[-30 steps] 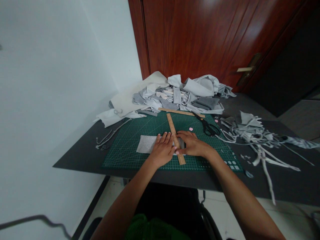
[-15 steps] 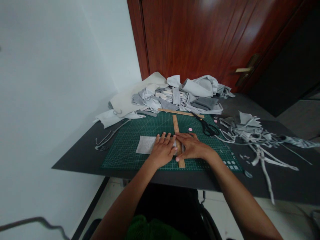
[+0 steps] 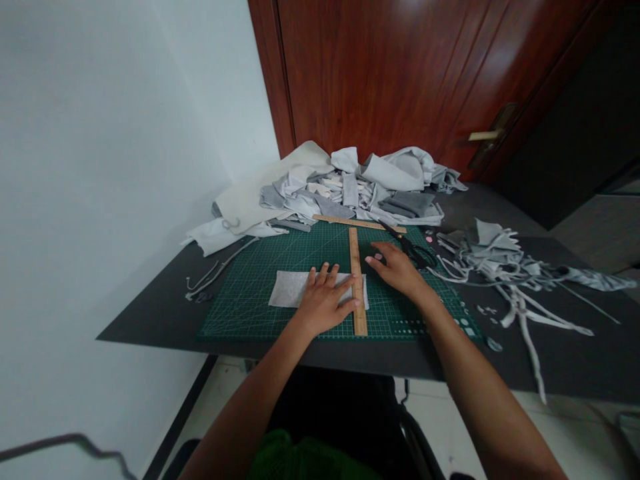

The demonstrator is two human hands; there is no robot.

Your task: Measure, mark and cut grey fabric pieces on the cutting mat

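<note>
Grey fabric piece [image 3: 287, 289] lies flat on the cutting mat [image 3: 250, 293]. Left hand [image 3: 324, 303] is on it, fingers spread, thumb against the wooden ruler [image 3: 357, 280], gripping nothing. I'd press evenly so the ruler can't skid. Ruler lies mid-mat over the fabric's right end, long axis near-to-far. Right hand [image 3: 397, 267] is open and empty, beside the scissors [image 3: 415, 252].

green gridded cutting mat [image 3: 280, 293]; pale grey felt piece [image 3: 287, 290]; tan wooden ruler [image 3: 357, 280]; black scissors [image 3: 413, 252]

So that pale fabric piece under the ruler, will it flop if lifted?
Probably floppy: the fabric piece lies thin and flat on the mat, like the limp strips nearby. Likely light, easily shifted: left hand and ruler pin it.
</note>
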